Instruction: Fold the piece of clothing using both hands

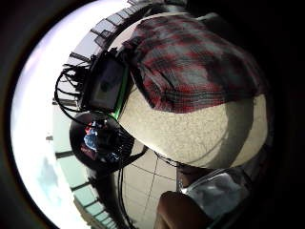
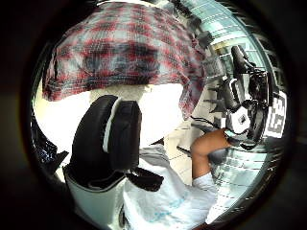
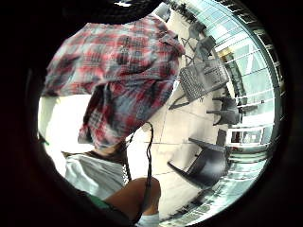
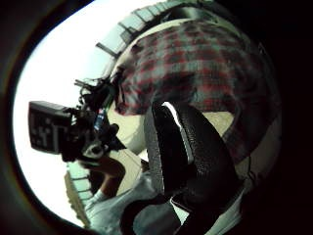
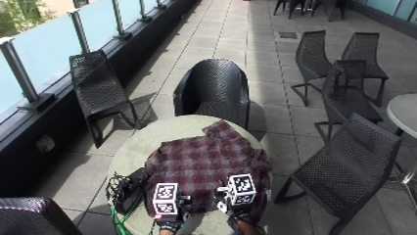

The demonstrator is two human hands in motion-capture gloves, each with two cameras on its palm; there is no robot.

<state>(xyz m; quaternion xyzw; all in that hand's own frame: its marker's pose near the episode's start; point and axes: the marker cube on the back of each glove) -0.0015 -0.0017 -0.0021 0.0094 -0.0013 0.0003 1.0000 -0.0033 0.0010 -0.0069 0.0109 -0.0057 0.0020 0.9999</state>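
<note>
red-and-grey plaid flannel shirt (image 5: 207, 169) lies spread w/ some wrinkles on round pale stone-look table (image 5: 163, 129), collar end toward the far side, near hem toward the person; right edge drapes over the table rim. small black device w/ cables (image 5: 129, 188) sits on the table just beside the shirt's left edge. black woven chair (image 5: 213, 90) stands behind the table.

left hand (image 5: 169, 223) and right hand (image 5: 238, 215), both in black gloves, sit at the near hem, close together, above or at the cloth. outside view: fingers hidden under the glove rigs. left thumb side palm view shows a black gloved digit (image 2: 105, 139) curved in front of the shirt (image 2: 124, 52), cloth apart from it, nothing visibly pinched. right thumb side palm view similar: digit (image 4: 183, 147) curved, shirt (image 4: 195, 68) beyond it. so grip state for either hand: cannot tell; contact w/ hem also unclear.

step, judged: very start, shirt unfolded, hands staging at hem. no fold made yet.

next move calls for: each hand to pinch a hem corner or side edge, hands spread wider apart than now, then lift and carry toward the collar or across. risk: the overhanging right side may slide off and drag the shirt; cables nearby could snag.
</note>
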